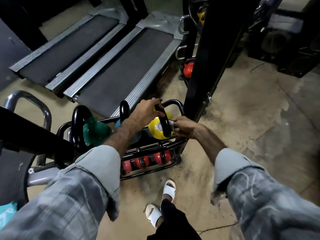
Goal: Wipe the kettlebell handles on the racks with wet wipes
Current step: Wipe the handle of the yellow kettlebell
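Observation:
A yellow kettlebell with a black handle sits at the right end of the top shelf of a black rack. My left hand grips the top of that handle. My right hand pinches a white wet wipe against the handle's right side. A blue kettlebell is mostly hidden behind my left forearm, and a green one stands further left. Three red kettlebells lie on the lower shelf.
Two treadmills lie just behind the rack. A tall black post rises at the rack's right, with a red kettlebell and a yellow one on a rack behind it. A grey machine frame stands left. My sandalled feet are on concrete floor.

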A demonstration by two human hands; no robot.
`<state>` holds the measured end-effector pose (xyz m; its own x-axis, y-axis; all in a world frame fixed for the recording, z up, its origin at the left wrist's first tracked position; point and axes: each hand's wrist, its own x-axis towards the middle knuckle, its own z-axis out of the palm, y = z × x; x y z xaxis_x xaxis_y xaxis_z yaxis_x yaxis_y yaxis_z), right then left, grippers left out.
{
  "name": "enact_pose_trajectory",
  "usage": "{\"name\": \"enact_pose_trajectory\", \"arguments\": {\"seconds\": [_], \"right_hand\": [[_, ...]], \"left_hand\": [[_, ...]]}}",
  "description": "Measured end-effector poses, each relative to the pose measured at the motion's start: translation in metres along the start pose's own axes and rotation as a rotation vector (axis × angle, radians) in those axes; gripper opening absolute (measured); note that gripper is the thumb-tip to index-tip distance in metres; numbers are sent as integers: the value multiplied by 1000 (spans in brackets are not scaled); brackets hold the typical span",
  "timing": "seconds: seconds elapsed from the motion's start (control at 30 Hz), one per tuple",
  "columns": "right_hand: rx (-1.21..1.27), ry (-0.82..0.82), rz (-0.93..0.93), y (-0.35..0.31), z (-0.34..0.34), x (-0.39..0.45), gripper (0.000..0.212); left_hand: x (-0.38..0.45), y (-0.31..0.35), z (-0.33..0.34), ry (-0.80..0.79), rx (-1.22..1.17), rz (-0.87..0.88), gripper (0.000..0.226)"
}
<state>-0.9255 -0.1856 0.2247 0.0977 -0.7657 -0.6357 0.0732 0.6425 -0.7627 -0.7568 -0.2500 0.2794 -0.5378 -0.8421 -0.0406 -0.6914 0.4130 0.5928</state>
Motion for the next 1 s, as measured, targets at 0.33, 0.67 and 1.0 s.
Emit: {"name": "enact_pose_trajectory", "arguments": {"seconds": [0.33,0.67,1.0], "right_hand": [[-97,119,25,3,13,2,30],[254,146,32,14,15,0,15],[98,207,72,-5,15,-6,26]], "left_hand": [[-2,-3,4,22,-24,-4,27],[-3,-6,6,38,-108,-17,31],[5,-11,7,63,-115,-38,14]]}}
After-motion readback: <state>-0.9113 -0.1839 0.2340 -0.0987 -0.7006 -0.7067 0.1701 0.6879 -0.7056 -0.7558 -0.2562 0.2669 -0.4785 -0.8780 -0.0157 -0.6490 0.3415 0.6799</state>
